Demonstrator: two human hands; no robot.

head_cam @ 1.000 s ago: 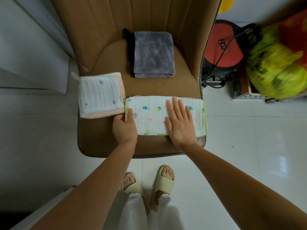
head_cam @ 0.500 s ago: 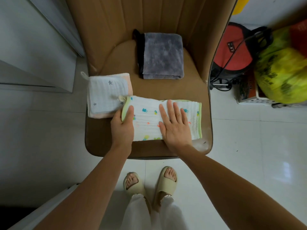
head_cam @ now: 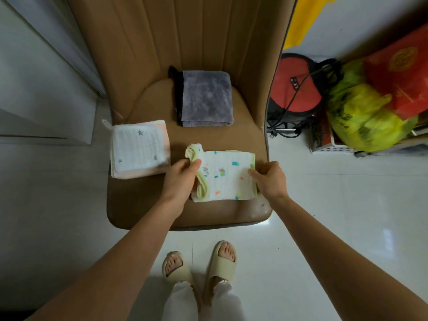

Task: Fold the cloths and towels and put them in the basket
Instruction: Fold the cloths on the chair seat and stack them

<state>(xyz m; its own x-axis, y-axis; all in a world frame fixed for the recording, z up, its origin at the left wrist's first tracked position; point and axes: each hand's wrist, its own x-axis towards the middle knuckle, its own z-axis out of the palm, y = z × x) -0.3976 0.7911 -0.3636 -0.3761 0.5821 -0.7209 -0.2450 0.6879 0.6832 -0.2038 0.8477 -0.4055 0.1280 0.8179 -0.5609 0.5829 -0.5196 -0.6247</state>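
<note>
A white cloth with coloured prints and a green hem (head_cam: pixel 228 176) lies on the front of the tan chair seat (head_cam: pixel 143 205), its left end lifted and turned over toward the right. My left hand (head_cam: pixel 181 178) pinches that lifted left end. My right hand (head_cam: pixel 269 179) grips the cloth's right edge with curled fingers. A folded white cloth with grey stars (head_cam: pixel 139 149) rests on a pink one at the seat's left edge. A folded grey towel (head_cam: pixel 206 98) lies at the back of the seat. No basket is in view.
Right of the chair on the floor stand a red round appliance with a black cable (head_cam: pixel 295 89), a yellow-green plastic bag (head_cam: pixel 361 121) on a white crate (head_cam: pixel 333 149), and a red box (head_cam: pixel 405 72). My feet in pale slippers (head_cam: pixel 199 262) stand before the chair on white tiles.
My left hand has lifted the printed cloth's left end and carried it rightward, shortening the cloth. My right hand has left its flat press and moved to grip the right edge.
</note>
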